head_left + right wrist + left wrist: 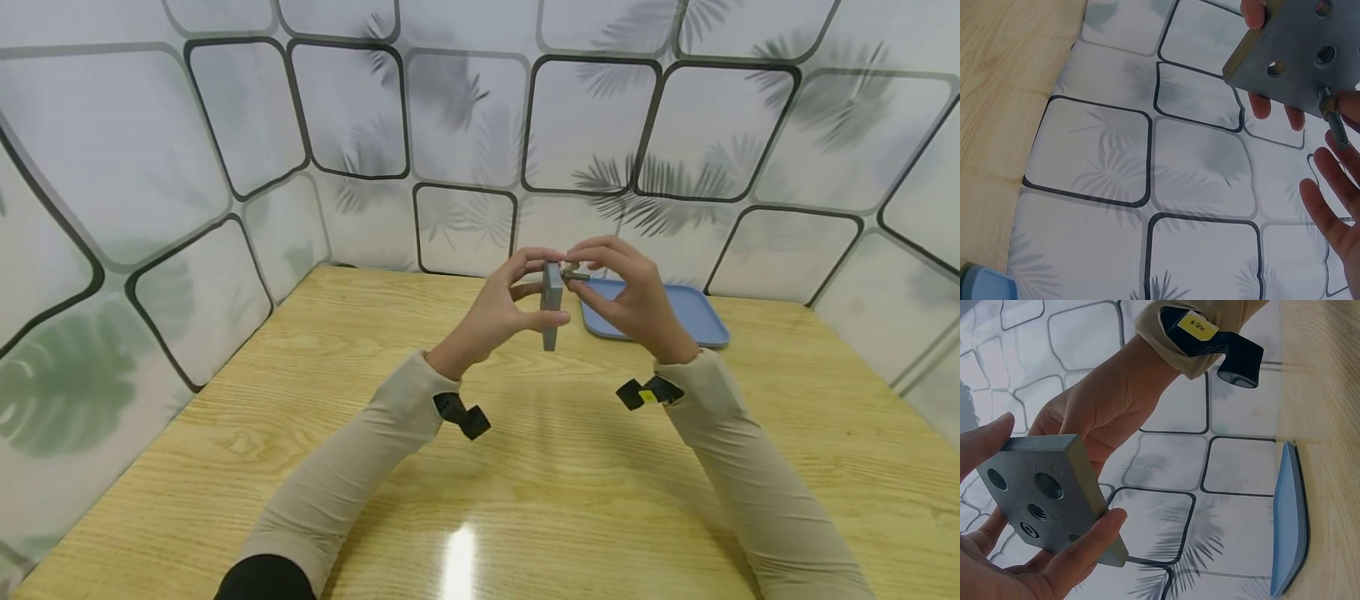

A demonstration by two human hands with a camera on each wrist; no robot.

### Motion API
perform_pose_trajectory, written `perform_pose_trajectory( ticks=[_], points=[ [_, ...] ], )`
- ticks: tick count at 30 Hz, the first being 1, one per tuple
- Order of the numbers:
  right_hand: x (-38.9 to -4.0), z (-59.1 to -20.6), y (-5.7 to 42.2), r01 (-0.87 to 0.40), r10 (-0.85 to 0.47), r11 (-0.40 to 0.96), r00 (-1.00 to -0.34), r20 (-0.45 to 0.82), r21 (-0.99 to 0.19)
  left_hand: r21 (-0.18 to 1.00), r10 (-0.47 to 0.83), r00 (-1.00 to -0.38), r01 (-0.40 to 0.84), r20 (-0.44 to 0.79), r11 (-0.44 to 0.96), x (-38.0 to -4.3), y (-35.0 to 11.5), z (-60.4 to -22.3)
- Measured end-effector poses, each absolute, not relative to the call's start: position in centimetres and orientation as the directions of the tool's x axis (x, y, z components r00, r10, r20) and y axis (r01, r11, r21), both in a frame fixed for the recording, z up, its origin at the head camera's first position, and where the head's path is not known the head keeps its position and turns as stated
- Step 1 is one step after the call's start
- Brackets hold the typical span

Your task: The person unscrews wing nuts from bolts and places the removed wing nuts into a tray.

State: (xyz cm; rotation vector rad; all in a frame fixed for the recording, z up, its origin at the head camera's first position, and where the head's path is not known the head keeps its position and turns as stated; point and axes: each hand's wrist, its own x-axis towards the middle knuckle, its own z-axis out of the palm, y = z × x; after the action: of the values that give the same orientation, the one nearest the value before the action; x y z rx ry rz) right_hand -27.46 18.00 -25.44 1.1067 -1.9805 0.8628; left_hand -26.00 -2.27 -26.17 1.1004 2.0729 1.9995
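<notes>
My left hand (498, 308) grips a grey rectangular metal block (552, 304) by its edges, holding it upright above the table. Several round holes pierce its face (1047, 500), one of them threaded; a socket-head screw sits in a lower hole. On the opposite face, the threaded end of a screw (1337, 128) sticks out and carries a brass-coloured nut (1329, 103). The fingertips of my right hand (630, 287) are at this nut and seem to pinch it. Other right fingers (1319, 203) are spread beside the screw end.
A blue tray (693, 317) lies on the wooden table (375, 333), behind and below my right hand. Patterned fabric walls (465, 117) stand at the back and sides of the table. Each wrist wears a small black camera (461, 415).
</notes>
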Motion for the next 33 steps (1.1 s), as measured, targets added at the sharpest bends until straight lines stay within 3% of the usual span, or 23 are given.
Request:
perform_pose_trajectory(
  ticks=[15, 25, 33],
  points=[
    [-27.48, -25.54, 17.93, -0.857, -0.415, 0.465, -0.434, 0.799, -0.223, 0.902, 0.518, -0.754, 0.423, 0.404, -0.087, -26.0, -2.24, -26.17],
    [-27.52, -25.55, 17.98, -0.882, -0.417, 0.415, -0.402, 0.815, -0.223, 0.9, 0.525, -0.747, 0.424, 0.408, -0.095, -26.03, -2.21, -26.16],
    [-27.47, -25.53, 17.95, -0.918, -0.384, 0.342, -0.332, 0.862, -0.201, 0.9, 0.525, -0.747, 0.426, 0.408, -0.093, -26.08, -2.25, -26.16]
  ],
)
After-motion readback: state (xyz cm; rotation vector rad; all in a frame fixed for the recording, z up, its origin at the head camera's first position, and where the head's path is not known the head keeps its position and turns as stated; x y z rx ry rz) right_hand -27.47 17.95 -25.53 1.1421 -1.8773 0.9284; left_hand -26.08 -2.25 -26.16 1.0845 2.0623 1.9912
